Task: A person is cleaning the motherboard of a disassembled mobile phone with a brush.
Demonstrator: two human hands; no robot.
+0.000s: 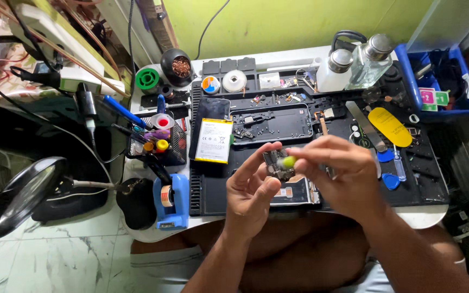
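My left hand (252, 191) pinches a small dark circuit board (277, 163) between thumb and fingers, held above the black work mat (213, 190). My right hand (343, 173) grips a small tool with a yellow-green tip (289, 161) that touches the board. Under my hands lies an opened phone body (294, 194). Behind them rest a dark phone frame (278, 123) and a white-labelled battery (213, 141) on a black phone (213, 109).
Two clear bottles (354, 68) stand at the back, a blue bin (441, 81) at right. A yellow pry card (390, 126), blue picks (390, 180) and metal spatula (366, 125) lie right. A tool basket (158, 142), blue tape dispenser (170, 202) and magnifier lamp (25, 195) sit left.
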